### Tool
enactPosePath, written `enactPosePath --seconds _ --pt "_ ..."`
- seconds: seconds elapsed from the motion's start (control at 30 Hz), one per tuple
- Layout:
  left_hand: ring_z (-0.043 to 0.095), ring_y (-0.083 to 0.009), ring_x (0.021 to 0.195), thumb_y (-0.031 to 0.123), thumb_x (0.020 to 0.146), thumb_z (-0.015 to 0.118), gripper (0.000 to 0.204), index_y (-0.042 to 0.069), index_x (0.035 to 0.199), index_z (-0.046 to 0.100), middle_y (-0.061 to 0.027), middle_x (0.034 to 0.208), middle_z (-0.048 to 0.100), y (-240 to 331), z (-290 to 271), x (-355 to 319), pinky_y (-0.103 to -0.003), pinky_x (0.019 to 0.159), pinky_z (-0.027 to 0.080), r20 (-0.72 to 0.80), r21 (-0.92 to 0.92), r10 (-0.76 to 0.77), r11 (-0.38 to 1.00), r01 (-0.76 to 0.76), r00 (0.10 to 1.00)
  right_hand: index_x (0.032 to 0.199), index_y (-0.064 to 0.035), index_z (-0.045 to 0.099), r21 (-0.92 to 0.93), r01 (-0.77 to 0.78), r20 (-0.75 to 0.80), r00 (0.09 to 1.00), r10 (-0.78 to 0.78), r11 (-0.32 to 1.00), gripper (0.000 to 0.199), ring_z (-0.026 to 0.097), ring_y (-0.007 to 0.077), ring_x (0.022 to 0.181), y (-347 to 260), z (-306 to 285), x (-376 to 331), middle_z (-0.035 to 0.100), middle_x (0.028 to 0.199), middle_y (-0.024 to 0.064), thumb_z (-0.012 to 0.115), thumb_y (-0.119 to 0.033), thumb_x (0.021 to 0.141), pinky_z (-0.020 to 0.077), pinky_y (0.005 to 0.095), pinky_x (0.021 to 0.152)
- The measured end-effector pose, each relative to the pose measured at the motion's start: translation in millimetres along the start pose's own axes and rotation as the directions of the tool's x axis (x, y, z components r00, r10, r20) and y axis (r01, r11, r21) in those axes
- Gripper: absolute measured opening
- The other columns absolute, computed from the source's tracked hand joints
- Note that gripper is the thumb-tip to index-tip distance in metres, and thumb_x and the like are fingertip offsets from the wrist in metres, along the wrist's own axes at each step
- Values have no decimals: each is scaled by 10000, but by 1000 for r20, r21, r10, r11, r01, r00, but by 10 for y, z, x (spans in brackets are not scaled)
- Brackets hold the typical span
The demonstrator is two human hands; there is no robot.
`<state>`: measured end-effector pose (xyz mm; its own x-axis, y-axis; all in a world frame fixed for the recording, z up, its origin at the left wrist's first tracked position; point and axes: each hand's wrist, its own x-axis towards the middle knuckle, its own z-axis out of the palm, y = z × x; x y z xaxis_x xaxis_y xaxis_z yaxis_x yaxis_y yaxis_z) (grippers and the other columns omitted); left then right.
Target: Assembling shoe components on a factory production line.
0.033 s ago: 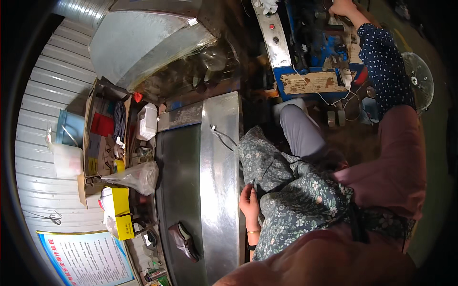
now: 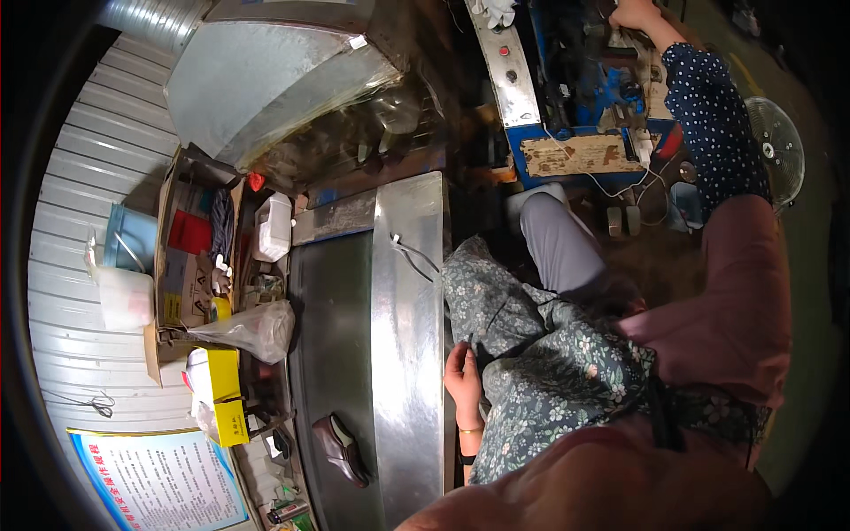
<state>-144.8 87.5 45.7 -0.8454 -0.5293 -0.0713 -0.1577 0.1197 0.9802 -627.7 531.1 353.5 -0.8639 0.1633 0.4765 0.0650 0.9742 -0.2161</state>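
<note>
At the steel edge of the conveyor [image 2: 407, 354], left hand [image 2: 463, 376] rests on the floral apron [image 2: 540, 372], fingers loosely together, empty. Right hand [image 2: 633, 12] is up at the blue machine [image 2: 584, 97]; grip unclear. Brown shoe [image 2: 341, 449] lies on the belt. Nothing moved since earlier frame.

A shoe [image 2: 341, 450] lies on the belt [image 2: 332, 336], with a metal rail [image 2: 405, 336] along its right side. The left hand [image 2: 464, 379] rests just right of the rail. Boxes [image 2: 217, 394] and a plastic bag [image 2: 252, 329] sit left of the belt.
</note>
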Motion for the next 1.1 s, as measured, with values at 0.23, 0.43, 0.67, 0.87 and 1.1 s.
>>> enactPosePath --seconds 0.23,0.43,0.67,0.87,1.1 --pt "640 -190 1027 108 941 611 293 -54 1186 613 -155 1123 679 54 64 -73 -304 914 486 67 113 31 993 -39 997 1390 -278 507 -153 8 -116 993 -26 988 709 567 391 1144 690 544 259 532 1389 33 717 -282 713 471 519 959" --pt "644 -200 1029 114 936 614 297 -56 1180 615 -162 1120 680 -40 19 31 -308 909 489 64 92 -21 996 15 998 1406 -254 490 118 -4 104 995 -8 993 797 640 323 1026 970 493 449 614 1268 60 745 -267 652 522 451 885" --pt "660 -328 1001 149 900 630 289 -34 1123 648 -206 1064 683 208 172 146 -361 879 504 142 440 117 882 -168 983 1319 -192 543 -166 127 -8 992 -130 978 670 620 365 1032 593 507 115 566 1280 98 723 -316 686 498 441 898" --pt "625 -215 1080 106 923 631 345 -68 1217 587 -183 1154 659 55 90 75 -312 949 466 121 403 46 911 -91 992 1501 -366 250 -243 13 15 1000 -10 970 794 277 489 1324 193 946 -317 200 1589 -10 662 -394 823 387 613 988" --pt "625 -216 1086 124 921 638 337 -49 1207 603 -171 1149 666 96 105 28 -310 940 467 118 425 57 899 -103 991 1485 -360 298 -207 -24 0 1000 24 978 740 278 484 1322 150 858 -295 229 1579 -41 643 -365 830 375 596 1001"
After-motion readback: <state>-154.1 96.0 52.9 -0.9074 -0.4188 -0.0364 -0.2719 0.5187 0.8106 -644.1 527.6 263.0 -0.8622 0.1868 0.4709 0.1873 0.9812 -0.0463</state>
